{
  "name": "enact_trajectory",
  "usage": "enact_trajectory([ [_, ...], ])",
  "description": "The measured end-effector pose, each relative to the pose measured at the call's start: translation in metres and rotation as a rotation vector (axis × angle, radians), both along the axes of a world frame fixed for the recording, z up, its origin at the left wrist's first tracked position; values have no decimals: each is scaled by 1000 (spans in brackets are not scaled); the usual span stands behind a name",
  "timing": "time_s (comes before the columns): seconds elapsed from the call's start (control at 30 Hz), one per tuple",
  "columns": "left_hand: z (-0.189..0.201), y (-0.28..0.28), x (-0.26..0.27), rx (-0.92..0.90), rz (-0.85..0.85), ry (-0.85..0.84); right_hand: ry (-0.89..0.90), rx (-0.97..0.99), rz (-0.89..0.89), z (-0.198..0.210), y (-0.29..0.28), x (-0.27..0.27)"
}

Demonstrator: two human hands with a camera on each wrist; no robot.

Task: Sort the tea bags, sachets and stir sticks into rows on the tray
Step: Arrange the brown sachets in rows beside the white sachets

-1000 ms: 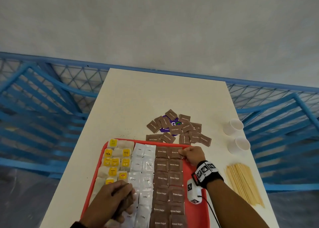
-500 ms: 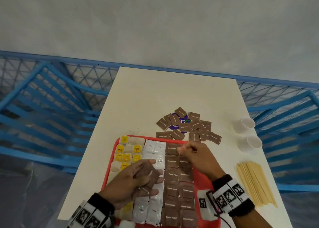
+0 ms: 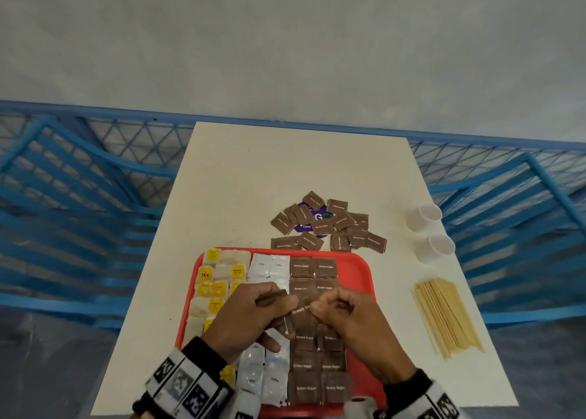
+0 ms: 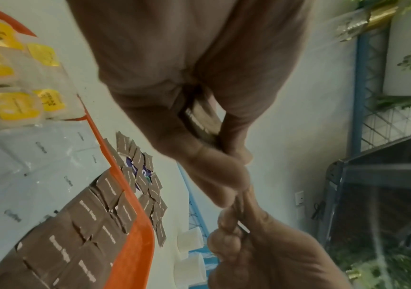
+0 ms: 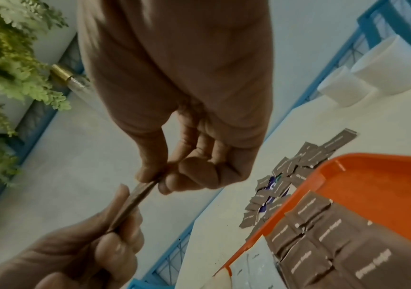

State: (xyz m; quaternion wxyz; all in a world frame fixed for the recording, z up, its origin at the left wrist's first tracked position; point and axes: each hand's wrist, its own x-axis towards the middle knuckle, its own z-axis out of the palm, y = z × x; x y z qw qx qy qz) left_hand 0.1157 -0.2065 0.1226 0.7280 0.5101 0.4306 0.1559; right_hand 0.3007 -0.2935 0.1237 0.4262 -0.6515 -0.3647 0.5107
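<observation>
The brown sugar sachet (image 3: 299, 311) is held above the red tray (image 3: 358, 269), over its rows of brown sachets (image 3: 320, 368). My left hand (image 3: 250, 317) grips a small stack of sachets while my right hand (image 3: 348, 320) pinches that sachet's edge. Loose sachets (image 3: 326, 225), cups (image 3: 428, 231) and stir sticks (image 3: 444, 314) lie on the table (image 3: 285, 171)

A white table (image 3: 253, 177) carries a red tray (image 3: 358, 269), a loose pile of brown sugar sachets (image 3: 342, 225) over a purple packet (image 3: 317, 220), 2 white cups (image 3: 428, 231) and a bundle of wooden stir sticks (image 3: 444, 314).
</observation>
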Motion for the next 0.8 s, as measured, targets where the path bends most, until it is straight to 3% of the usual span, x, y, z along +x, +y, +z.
enact_trajectory([
  [0.17, 2, 1, 0, 44, -46, 11, 85, 68, -70, 1, 5, -5],
  [0.3, -1, 1, 3, 70, -2, 23, 13, 89, -107, -1, 5, -7],
  [0.47, -9, 2, 3, 42, -14, 29, 41, -29, -11, -7, 1, -5],
  [0.67, -19, -3, 4, -39, -119, 44, 41, -68, -79, -21, -6, -2],
  [0.8, -29, -6, 4, -17, -70, 108, 53, -104, -85, -36, -6, 5],
])
